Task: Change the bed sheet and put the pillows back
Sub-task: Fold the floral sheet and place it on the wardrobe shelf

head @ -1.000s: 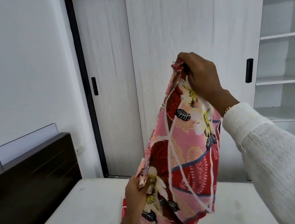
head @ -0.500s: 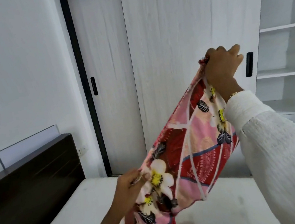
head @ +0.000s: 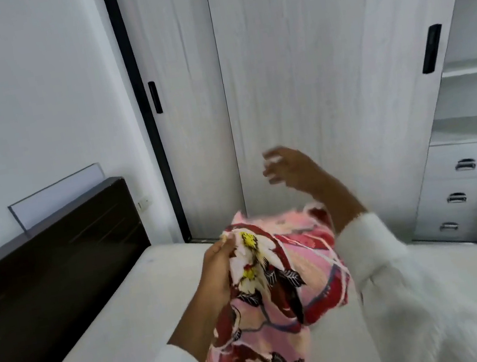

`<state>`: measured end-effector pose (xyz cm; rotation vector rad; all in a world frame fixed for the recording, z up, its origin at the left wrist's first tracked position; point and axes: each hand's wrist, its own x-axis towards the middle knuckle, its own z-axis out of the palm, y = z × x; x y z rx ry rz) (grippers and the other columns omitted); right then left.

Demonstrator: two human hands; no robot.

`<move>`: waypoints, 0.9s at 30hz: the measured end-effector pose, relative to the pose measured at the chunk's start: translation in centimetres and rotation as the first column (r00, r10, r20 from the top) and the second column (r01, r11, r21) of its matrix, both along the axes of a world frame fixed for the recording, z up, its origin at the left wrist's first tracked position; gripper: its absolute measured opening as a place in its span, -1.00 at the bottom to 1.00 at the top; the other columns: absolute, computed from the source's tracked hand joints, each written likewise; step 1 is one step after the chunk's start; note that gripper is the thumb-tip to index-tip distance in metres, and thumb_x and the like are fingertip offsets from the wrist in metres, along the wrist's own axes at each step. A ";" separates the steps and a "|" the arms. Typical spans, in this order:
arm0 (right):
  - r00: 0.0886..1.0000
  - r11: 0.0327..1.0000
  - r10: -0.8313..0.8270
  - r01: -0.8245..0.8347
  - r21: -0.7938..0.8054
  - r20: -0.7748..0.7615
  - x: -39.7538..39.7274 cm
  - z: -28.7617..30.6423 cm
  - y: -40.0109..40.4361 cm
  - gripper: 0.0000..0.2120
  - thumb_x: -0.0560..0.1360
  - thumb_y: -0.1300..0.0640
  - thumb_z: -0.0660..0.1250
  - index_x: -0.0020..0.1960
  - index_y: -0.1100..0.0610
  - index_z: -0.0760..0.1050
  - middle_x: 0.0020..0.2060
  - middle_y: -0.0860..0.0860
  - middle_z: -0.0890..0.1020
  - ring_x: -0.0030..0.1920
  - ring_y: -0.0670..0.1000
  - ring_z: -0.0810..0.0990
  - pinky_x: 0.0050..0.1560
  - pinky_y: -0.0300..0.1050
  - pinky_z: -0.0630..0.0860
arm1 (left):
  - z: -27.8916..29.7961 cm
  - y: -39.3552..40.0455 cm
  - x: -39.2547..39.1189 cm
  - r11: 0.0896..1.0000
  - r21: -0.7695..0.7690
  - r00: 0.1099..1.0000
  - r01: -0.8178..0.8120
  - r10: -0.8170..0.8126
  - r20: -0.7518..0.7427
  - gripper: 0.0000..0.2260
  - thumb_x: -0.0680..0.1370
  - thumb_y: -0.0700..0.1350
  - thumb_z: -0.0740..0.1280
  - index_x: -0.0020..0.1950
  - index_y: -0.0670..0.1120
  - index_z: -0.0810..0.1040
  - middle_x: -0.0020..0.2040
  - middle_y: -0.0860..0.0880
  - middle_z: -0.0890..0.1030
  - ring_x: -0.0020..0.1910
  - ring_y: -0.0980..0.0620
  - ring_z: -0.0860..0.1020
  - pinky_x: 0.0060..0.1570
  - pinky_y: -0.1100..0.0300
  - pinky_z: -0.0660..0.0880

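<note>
over the bare mattress [head: 78, 343], the floral sheet [head: 284, 293] hangs bunched in a loose wad, its lower folds resting on the bed surface. the left hand [head: 218, 274] grips the wad near its top, fingers curled round a gathered edge where a white and yellow flower shows. the right hand [head: 289, 169] is raised above the cloth, blurred, with its fingers spread apart and holding nothing; it sits clear of the fabric, in front of the wardrobe door [head: 307, 74]. a dark headboard [head: 48, 260] runs along the left side, and a drawer unit [head: 466, 193] stands at the far right beyond the bed

the cloth looks thin, light and very limp, so it will not keep any shape and will sag from whatever point is held. it seems unlikely to slip from a firm pinch, but a bunched grip hides the hems and corners. my judgement is that the best hold is at a hemmed edge or a corner, one in each hand, well apart, so the sheet can be shaken open and laid flat. grabbing the middle of the wad would likely just drag folds around. the spreading step appears barely begun, and no pillows can be told apart for certain
</note>
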<state>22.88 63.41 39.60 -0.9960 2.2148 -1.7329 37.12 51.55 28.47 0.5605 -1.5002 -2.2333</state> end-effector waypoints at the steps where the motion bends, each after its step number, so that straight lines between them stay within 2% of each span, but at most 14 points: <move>1: 0.990 0.990 -0.138 0.138 0.021 0.013 -0.2 -3.2 0.7 -0.89 0.56 0.24 0.21 0.07 0.14 0.43 -0.24 0.03 0.54 -0.33 -0.08 0.56 -0.29 -0.26 0.47 | -0.3 -0.3 -0.3 1.000 -0.002 1.000 -0.010 0.010 0.027 -0.76 0.59 -0.13 0.22 0.10 -0.26 0.56 -0.10 -0.21 0.66 -0.21 -0.08 0.65 -0.20 0.13 0.60; 2: 0.965 0.963 -0.261 0.258 0.078 0.027 -0.3 -6.8 1.6 -0.94 0.57 0.16 0.21 -0.02 0.12 0.44 -0.24 0.04 0.55 -0.26 -0.01 0.54 -0.18 -0.17 0.47 | -0.5 -0.6 -0.5 1.000 -0.012 0.998 -0.015 0.015 0.058 -0.75 0.60 -0.12 0.22 0.12 -0.27 0.55 -0.14 -0.19 0.67 -0.24 -0.06 0.65 -0.26 0.16 0.59; 4: 0.864 0.876 -0.475 0.445 0.186 0.165 0.3 -13.9 3.4 -0.75 0.58 -0.02 0.17 -0.15 0.14 0.43 -0.21 0.10 0.53 -0.15 0.08 0.51 -0.13 -0.11 0.39 | -0.9 -0.9 -0.7 1.000 -0.022 0.994 -0.008 0.010 0.105 -0.74 0.60 -0.12 0.22 0.15 -0.27 0.53 -0.13 -0.19 0.66 -0.24 -0.06 0.66 -0.31 0.17 0.58; 6: 0.721 0.816 -0.576 0.537 0.215 0.386 1.6 -19.1 4.7 -0.54 0.52 -0.22 0.13 -0.22 0.18 0.40 -0.19 0.14 0.49 -0.14 0.10 0.48 -0.13 -0.13 0.34 | -1.0 -1.0 -0.8 1.000 0.004 0.995 -0.018 0.018 0.099 -0.74 0.60 -0.12 0.22 0.18 -0.26 0.51 -0.10 -0.19 0.66 -0.19 -0.08 0.65 -0.31 0.14 0.59; 8: 0.684 0.846 -0.534 0.440 0.303 0.497 3.2 -21.8 5.3 -0.36 0.49 -0.34 0.03 -0.02 0.25 0.48 -0.08 0.16 0.51 -0.11 0.10 0.48 -0.09 -0.12 0.37 | -0.8 -1.4 -1.0 0.998 0.046 0.997 -0.036 0.033 0.067 -0.74 0.60 -0.12 0.22 0.21 -0.25 0.50 -0.14 -0.16 0.68 -0.20 -0.07 0.66 -0.32 0.13 0.59; 10: 0.750 0.942 -0.313 0.169 0.290 0.582 4.6 -22.2 5.1 -0.31 0.51 -0.33 -0.10 0.29 0.17 0.39 0.19 0.15 0.49 0.15 0.12 0.48 0.18 0.01 0.36 | -0.2 -1.8 -0.9 0.996 0.082 0.999 -0.042 0.040 0.029 -0.73 0.60 -0.12 0.22 0.22 -0.24 0.48 -0.14 -0.14 0.68 -0.22 -0.05 0.67 -0.34 0.13 0.60; 11: 0.778 0.971 -0.191 0.058 0.234 0.599 5.0 -21.9 4.9 -0.34 0.51 -0.32 -0.13 0.35 0.08 0.33 0.29 0.10 0.45 0.27 0.09 0.41 0.30 0.07 0.28 | 0.3 -2.0 -0.9 0.995 0.091 0.999 -0.039 0.039 0.008 -0.72 0.60 -0.12 0.22 0.23 -0.24 0.48 -0.13 -0.14 0.68 -0.21 -0.04 0.67 -0.33 0.13 0.60; 14: 0.838 1.000 -0.011 0.017 -0.006 0.546 4.3 -19.3 3.3 -0.38 0.41 -0.36 -0.06 0.33 -0.08 0.31 0.35 -0.02 0.42 0.21 -0.08 0.42 0.24 -0.03 0.30 | 2.3 -3.1 -0.5 0.996 0.088 0.997 -0.022 0.028 -0.070 -0.70 0.59 -0.09 0.21 0.25 -0.22 0.47 -0.10 -0.13 0.68 -0.12 -0.07 0.65 -0.27 0.10 0.62; 16: 0.827 0.982 0.003 0.104 -0.159 0.562 3.0 -17.1 2.0 -0.19 0.28 -0.51 0.02 0.37 -0.07 0.28 0.29 -0.04 0.47 0.17 -0.07 0.47 0.14 -0.10 0.38 | 4.1 -3.9 0.0 0.996 0.085 0.991 -0.015 0.026 -0.135 -0.69 0.59 -0.09 0.21 0.26 -0.22 0.46 -0.08 -0.14 0.67 -0.11 -0.08 0.65 -0.21 0.06 0.63; 18: 0.838 0.978 0.041 0.078 -0.194 0.544 2.0 -14.4 1.2 -0.10 0.18 -0.56 0.11 0.37 -0.05 0.30 0.18 -0.03 0.54 0.11 -0.03 0.53 0.05 -0.12 0.47 | 6.2 -4.6 0.5 0.997 0.077 0.978 -0.019 0.034 -0.204 -0.70 0.58 -0.08 0.21 0.25 -0.20 0.47 -0.08 -0.14 0.68 -0.14 -0.07 0.66 -0.16 0.02 0.61; 21: 0.826 0.963 0.101 0.060 -0.263 0.555 0.9 -10.1 0.0 -0.39 0.31 -0.29 0.25 0.24 0.04 0.44 0.03 0.05 0.65 -0.02 0.06 0.64 -0.01 -0.01 0.58 | 9.9 -5.6 0.9 0.999 0.041 0.954 -0.029 0.040 -0.297 -0.73 0.59 -0.08 0.20 0.18 -0.21 0.49 -0.06 -0.18 0.66 -0.09 -0.11 0.64 -0.09 -0.05 0.58; 23: 0.884 0.946 -0.039 0.182 -0.267 0.465 0.4 -6.3 -0.8 -0.50 0.42 -0.18 0.31 0.20 0.14 0.51 0.01 0.11 0.65 -0.06 0.10 0.64 -0.08 -0.06 0.58 | 13.0 -6.4 1.0 0.999 0.010 0.934 -0.042 0.042 -0.354 -0.76 0.60 -0.08 0.18 0.13 -0.21 0.50 -0.03 -0.20 0.64 -0.07 -0.13 0.62 -0.07 -0.07 0.57; 25: 0.937 0.925 -0.264 0.313 -0.215 0.227 0.5 -2.0 -1.2 -0.56 0.52 -0.12 0.24 0.12 0.24 0.56 -0.03 0.16 0.64 -0.07 0.12 0.61 -0.17 -0.14 0.52 | 16.3 -6.8 1.0 0.997 -0.031 0.911 -0.068 0.049 -0.410 -0.79 0.61 -0.09 0.17 0.06 -0.19 0.51 -0.05 -0.18 0.63 -0.09 -0.11 0.61 -0.07 -0.05 0.57; 27: 0.902 0.899 -0.427 0.415 -0.143 -0.068 0.6 2.7 -1.3 -0.52 0.59 -0.07 0.12 0.08 0.33 0.55 0.00 0.29 0.61 0.02 0.22 0.58 -0.07 -0.06 0.44 | 20.2 -7.1 0.9 0.989 -0.088 0.886 -0.116 0.063 -0.459 -0.81 0.62 -0.10 0.16 0.01 -0.16 0.51 -0.12 -0.14 0.65 -0.15 -0.07 0.62 -0.09 -0.01 0.58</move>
